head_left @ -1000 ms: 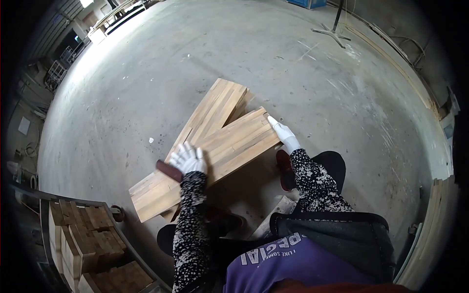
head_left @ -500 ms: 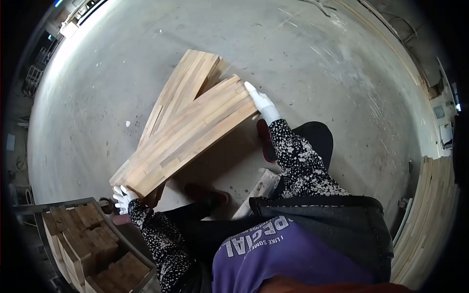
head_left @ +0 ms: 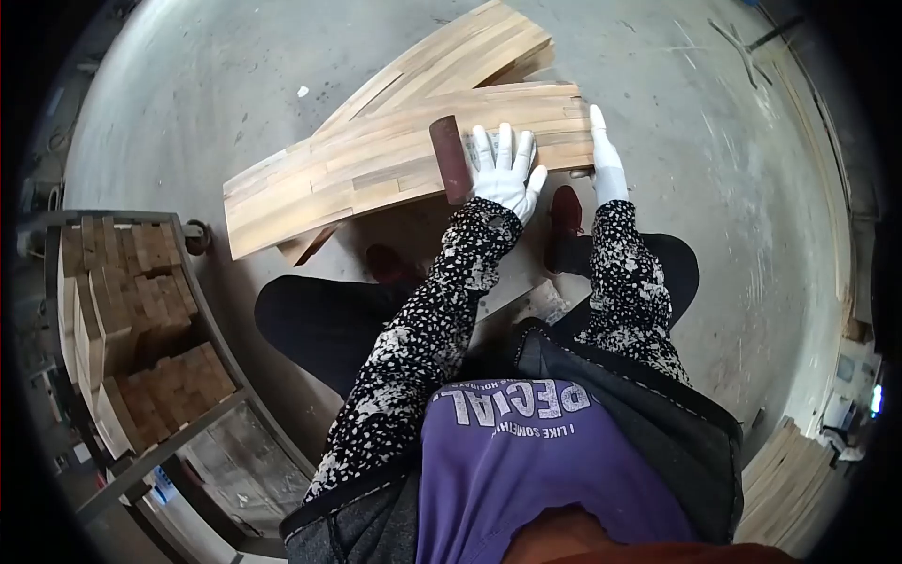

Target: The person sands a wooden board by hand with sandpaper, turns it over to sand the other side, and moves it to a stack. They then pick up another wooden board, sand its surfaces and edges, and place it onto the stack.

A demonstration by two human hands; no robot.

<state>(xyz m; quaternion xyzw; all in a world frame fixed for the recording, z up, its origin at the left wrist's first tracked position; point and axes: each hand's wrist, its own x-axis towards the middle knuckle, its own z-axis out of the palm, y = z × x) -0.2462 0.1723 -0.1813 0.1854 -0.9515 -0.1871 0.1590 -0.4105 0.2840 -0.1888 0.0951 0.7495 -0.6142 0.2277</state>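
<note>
Both hands wear white gloves. My left hand (head_left: 507, 169) lies flat with spread fingers on a sheet of sandpaper (head_left: 451, 160), near the right half of a laminated wooden board (head_left: 366, 164). The sandpaper's reddish-brown edge curls up left of my fingers; part of the sheet is hidden under the hand. My right hand (head_left: 606, 146) is at the board's right end, fingers stretched along that end face. Beneath the board, a second laminated wooden board (head_left: 451, 56) lies at an angle, its lower part covered by the upper one.
A metal-framed cart (head_left: 249, 376) with stacked wood blocks (head_left: 169, 395) stands at the left. My feet in red shoes (head_left: 566, 209) are just below the board. Long wood strips (head_left: 789, 479) lie at the lower right, and a metal stand's leg (head_left: 742, 52) rests on the concrete floor (head_left: 658, 94).
My left hand has left the board's left end and moved right onto its top, where sandpaper now shows. My right hand stays at the right end. The view has shifted.
</note>
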